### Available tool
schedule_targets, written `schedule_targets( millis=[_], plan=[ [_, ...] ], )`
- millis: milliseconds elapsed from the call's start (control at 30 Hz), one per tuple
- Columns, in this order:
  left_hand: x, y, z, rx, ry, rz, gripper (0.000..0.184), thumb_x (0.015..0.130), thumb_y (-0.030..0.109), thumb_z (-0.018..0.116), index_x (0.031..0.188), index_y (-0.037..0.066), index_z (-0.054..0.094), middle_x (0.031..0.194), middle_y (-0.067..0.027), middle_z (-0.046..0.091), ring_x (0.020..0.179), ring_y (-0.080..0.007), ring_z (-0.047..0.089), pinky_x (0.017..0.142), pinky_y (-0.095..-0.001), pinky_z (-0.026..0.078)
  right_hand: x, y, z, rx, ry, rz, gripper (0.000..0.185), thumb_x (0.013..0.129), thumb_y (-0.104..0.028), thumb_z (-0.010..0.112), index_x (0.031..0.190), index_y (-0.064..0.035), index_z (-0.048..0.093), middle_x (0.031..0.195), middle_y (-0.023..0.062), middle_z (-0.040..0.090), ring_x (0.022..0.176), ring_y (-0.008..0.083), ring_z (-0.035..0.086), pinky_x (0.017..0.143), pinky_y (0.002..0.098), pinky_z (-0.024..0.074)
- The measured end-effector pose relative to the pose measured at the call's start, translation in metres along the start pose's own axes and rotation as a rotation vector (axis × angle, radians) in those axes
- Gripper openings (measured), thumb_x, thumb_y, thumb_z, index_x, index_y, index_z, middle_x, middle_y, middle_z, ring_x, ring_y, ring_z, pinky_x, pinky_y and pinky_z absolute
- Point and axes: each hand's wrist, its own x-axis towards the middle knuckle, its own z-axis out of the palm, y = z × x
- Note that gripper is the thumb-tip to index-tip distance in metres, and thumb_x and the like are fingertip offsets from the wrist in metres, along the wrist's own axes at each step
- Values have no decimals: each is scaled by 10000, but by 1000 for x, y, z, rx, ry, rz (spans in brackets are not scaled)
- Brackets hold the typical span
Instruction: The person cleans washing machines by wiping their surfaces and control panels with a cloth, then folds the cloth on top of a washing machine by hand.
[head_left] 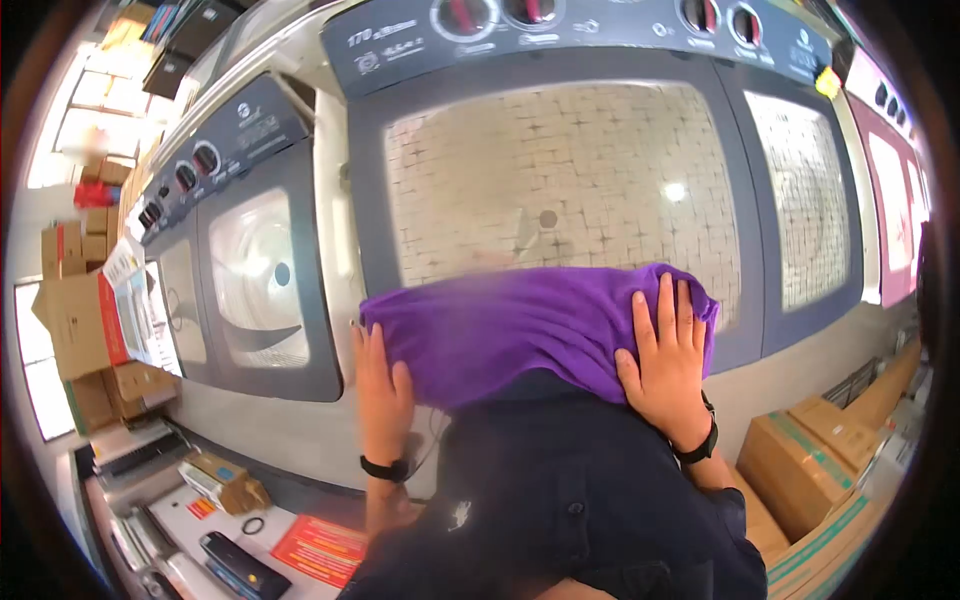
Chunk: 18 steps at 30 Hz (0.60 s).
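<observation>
A purple cloth [500,335] lies in folds across the near edge of a large dark-grey washing machine [550,65] with a patterned, see-through lid. My right hand [665,375] rests flat on the cloth's right end, its fingers spread and pointing away from me. At the cloth's left end is my left hand [382,395], fingers stretched out and the thumb apart, touching the edge. Neither hand has its fingers wrapped round the fabric. Each wrist wears a black band. The cloth's near side is partly hidden by my dark shirt.
Another grey washing machine [262,160] stands at the left, and a pink one [880,150] at the right. Cardboard boxes [800,465] sit at lower right, more boxes [75,310] at far left. A lower-left table holds a red sheet [320,550] and a black case [243,568].
</observation>
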Motion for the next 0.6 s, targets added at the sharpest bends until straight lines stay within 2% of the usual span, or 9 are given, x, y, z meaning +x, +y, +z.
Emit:
schedule_targets(
  millis=[33,133,167,267,400,433,600],
  plan=[
    [-9,6,4,22,32,3,547,919,115,480,1433,-41,379,1541,-312,251,1450,-436,242,1163,-563,199,6,-1,-2,-7,-17,-31,663,848,-359,571,1413,-32,457,1527,292,293,1369,492,310,1025,640,283],
    [-25,11,26,19,200,-8,548,915,96,458,1437,-45,366,1540,-309,248,1446,-482,207,1164,-570,193,14,-1,-5,-3,-76,-119,670,842,-374,575,1399,-21,464,1519,318,277,1366,513,294,1029,651,270],
    [-29,11,32,16,228,-4,562,888,65,444,1430,-59,361,1533,-320,245,1431,-532,183,1162,-582,190,16,0,-7,-7,-86,-154,662,841,-366,584,1387,-9,468,1518,333,263,1365,523,289,1025,653,272],
    [-37,12,47,57,342,25,585,856,57,454,1420,-71,364,1519,-334,260,1418,-546,200,1154,-598,194,18,3,-12,11,-147,-180,663,839,-357,601,1382,-2,466,1519,335,255,1371,526,280,1033,665,265],
    [-31,10,43,66,300,115,621,825,64,476,1420,-72,362,1500,-338,291,1400,-550,240,1132,-611,228,25,16,-33,36,-365,-235,661,874,-403,614,1391,-21,459,1536,337,218,1411,536,218,1042,682,273],
    [-24,8,39,63,276,153,633,822,79,492,1423,-67,360,1498,-336,298,1396,-543,256,1123,-612,243,32,19,-43,37,-474,-238,654,893,-429,606,1395,-35,461,1546,338,192,1420,536,206,1052,659,289],
    [15,14,3,138,6,209,718,794,170,592,1437,-45,357,1522,-320,267,1384,-505,310,1054,-581,355,54,36,-58,-51,-547,-456,660,901,-442,604,1404,-42,453,1553,344,161,1415,539,220,1083,627,301]
  ],
)
